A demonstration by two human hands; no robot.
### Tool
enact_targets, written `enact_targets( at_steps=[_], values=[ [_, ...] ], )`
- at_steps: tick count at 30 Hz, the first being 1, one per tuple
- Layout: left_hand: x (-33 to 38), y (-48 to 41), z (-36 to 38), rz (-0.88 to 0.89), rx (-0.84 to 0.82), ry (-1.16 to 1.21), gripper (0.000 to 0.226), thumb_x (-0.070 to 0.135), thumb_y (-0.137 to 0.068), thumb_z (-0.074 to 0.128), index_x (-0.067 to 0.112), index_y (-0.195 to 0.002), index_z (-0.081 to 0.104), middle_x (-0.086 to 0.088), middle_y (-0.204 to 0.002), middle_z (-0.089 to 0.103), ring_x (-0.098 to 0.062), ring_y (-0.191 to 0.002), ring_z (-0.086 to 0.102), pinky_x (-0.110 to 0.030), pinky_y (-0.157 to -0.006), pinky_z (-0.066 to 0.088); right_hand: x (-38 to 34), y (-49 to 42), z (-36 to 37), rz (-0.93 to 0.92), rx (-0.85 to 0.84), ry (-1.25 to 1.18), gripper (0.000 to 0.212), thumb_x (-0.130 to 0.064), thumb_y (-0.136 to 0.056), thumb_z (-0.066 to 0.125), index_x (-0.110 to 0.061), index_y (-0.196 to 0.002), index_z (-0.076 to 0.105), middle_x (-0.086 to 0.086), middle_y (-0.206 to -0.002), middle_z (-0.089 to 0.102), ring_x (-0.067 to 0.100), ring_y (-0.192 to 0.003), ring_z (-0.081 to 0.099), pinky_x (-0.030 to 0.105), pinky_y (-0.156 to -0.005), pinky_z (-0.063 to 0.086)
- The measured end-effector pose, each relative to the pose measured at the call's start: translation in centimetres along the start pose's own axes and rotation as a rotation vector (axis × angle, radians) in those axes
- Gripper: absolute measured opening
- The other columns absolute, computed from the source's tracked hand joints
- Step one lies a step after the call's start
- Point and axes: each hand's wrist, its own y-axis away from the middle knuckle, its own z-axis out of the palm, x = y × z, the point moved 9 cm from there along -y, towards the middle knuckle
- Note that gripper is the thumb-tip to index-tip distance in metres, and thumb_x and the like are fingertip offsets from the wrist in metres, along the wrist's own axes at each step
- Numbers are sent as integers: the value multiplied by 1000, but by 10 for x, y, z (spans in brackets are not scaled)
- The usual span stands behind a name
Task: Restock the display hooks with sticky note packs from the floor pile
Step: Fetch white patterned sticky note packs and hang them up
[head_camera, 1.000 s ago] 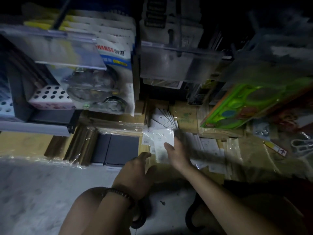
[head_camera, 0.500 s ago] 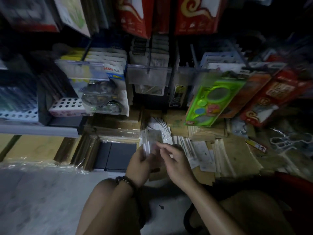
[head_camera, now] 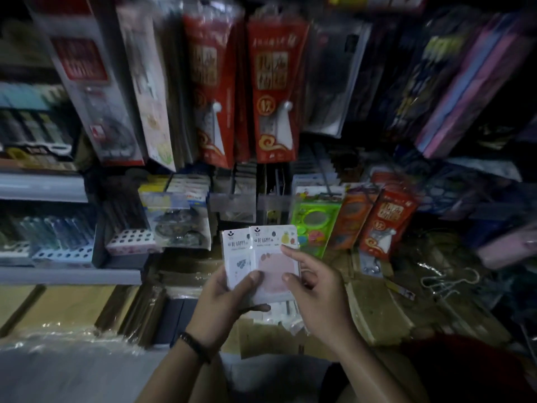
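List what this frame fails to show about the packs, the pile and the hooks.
Head view, all dim:
- Sticky note packs: count unclear; the front pack and left hand cover those behind.
- Floor pile: mostly hidden under both hands, right hand included.
- Display hooks: motion blur and darkness hide any free one.
- Small print on packs: too small to read.

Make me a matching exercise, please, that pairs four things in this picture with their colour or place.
Things:
1. front sticky note pack
2. stencil pack
3. bracelet
4. tall hanging packs

Descriptions:
A. red, high up on the display
B. dark, around the left wrist
C. green, just right of the held packs
D. pink pad, held by the left hand and right hand

Pairs: 1-D, 2-C, 3-B, 4-A
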Motion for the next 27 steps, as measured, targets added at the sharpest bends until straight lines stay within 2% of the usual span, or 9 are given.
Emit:
enact_targets(
  at_steps=[4, 7, 9, 11, 16, 20, 23, 24, 27],
  values=[
    [55, 18, 30, 101, -54, 33, 37, 14, -93, 68, 7, -129, 66, -19, -122, 76, -40, -98, 77, -46, -68, 67, -59, 5, -26, -86, 8, -7, 48, -6, -103, 68, -45, -130, 74, -4, -117, 78, 46, -99, 72, 57, -85, 64],
    [107, 27, 58, 172, -109, -5, 39, 15, -93, 68, 12, -131, 66, -17, -122, 77, -39, -94, 77, -45, -68, 66, -108, 1, -49, -152, 31, -24, 52, -5, -100, 72, -50, -127, 74, -9, -108, 81, 26, -90, 75, 39, -75, 57],
    [144, 30, 77, 236, -130, -41, 43, 18, -89, 73, 12, -131, 67, -17, -123, 77, -37, -95, 78, -44, -69, 66, -144, -2, -66, -202, 75, -14, 54, -5, -100, 73, -50, -129, 73, -12, -121, 79, 23, -111, 75, 48, -94, 61],
    [180, 33, 97, 308, -154, -74, 46, 17, -84, 77, 11, -130, 68, -12, -122, 78, -36, -102, 78, -44, -71, 68, -178, -5, -83, -250, 92, -19, 53, -5, -100, 72, -49, -130, 72, -12, -121, 79, 43, -112, 73, 67, -95, 59],
    [252, 37, 138, 455, -170, -114, 44, 20, -86, 73, 9, -128, 69, -9, -120, 80, -29, -103, 79, -44, -75, 68, -256, -9, -124, -386, 161, 30, 50, -3, -101, 70, -44, -130, 73, -14, -122, 77, 49, -112, 64, 63, -94, 56],
    [301, 35, 161, 544, -192, -190, 35, 15, -94, 72, 15, -129, 71, -6, -123, 79, -31, -111, 77, -46, -78, 65, -307, -22, -153, -495, 204, -4, 52, 6, -101, 65, -37, -130, 72, -32, -130, 70, 14, -114, 72, 27, -98, 60],
    [341, 34, 172, 637, -157, -210, 38, 17, -92, 74, 18, -129, 69, -3, -123, 79, -27, -110, 77, -45, -82, 64, -334, -42, -175, -543, 256, -13, 50, 10, -100, 63, -28, -133, 73, -32, -117, 75, 38, -116, 67, 52, -101, 55],
    [354, 33, 172, 678, -124, -215, 39, 16, -91, 76, 18, -129, 68, -3, -121, 79, -26, -109, 78, -42, -81, 65, -342, -49, -183, -557, 286, -23, 51, 10, -100, 63, -28, -132, 73, -32, -118, 75, 33, -123, 67, 52, -107, 54],
    [387, 28, 174, 770, -58, -228, 37, 14, -92, 76, 20, -127, 66, -1, -120, 80, -21, -108, 78, -35, -81, 65, -367, -73, -204, -562, 357, -42, 55, 10, -100, 62, -37, -126, 73, -36, -123, 71, -11, -120, 65, 20, -111, 50]
  ],
)
